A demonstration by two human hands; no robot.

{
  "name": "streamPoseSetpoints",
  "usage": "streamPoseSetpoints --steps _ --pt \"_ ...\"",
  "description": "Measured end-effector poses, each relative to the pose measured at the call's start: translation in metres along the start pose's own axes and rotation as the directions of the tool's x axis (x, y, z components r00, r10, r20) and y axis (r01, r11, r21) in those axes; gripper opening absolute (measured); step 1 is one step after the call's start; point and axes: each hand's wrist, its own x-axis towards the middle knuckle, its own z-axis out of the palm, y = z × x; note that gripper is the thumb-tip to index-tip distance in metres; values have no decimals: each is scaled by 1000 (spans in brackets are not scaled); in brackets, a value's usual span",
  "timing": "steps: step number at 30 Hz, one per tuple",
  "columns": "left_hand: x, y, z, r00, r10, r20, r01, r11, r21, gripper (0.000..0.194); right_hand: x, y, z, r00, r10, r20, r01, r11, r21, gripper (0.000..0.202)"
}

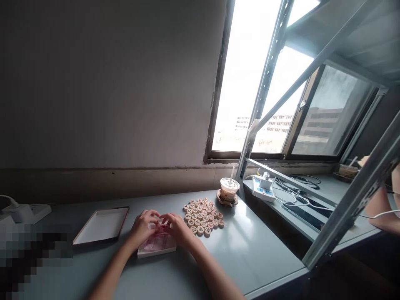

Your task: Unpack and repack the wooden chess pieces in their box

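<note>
My left hand (pixel 146 225) and my right hand (pixel 176 228) meet over a shallow white box (pixel 158 251). Inside the box lies a folded, pinkish sheet with red lines (pixel 155 243), which looks like a Chinese chess board sheet. The fingers of both hands are curled together on the sheet's far part, partly covering it. Right of my right hand, wooden Chinese chess pieces (pixel 200 216) lie flat in a tight cluster, marked in black or red. To the left, the box lid (pixel 101 225) rests with its white inside facing up.
A lidded drink cup with a straw (pixel 229 189) stands behind the pieces. A metal shelf frame (pixel 265 75) rises at the table's right edge. Beyond it are a power strip (pixel 263 189), cables and another person's arm (pixel 383 208). A white plug and strip (pixel 26 212) sit far left.
</note>
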Motion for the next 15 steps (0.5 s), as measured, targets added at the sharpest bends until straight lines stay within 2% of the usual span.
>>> streamPoseSetpoints --steps 6,15 --pt "-3 10 -4 996 32 78 -39 995 94 19 0 3 -1 1000 4 3 -4 1000 -22 31" --pt "-7 19 -5 991 109 79 -124 968 217 24 1 9 0 999 37 37 -36 999 -25 35"
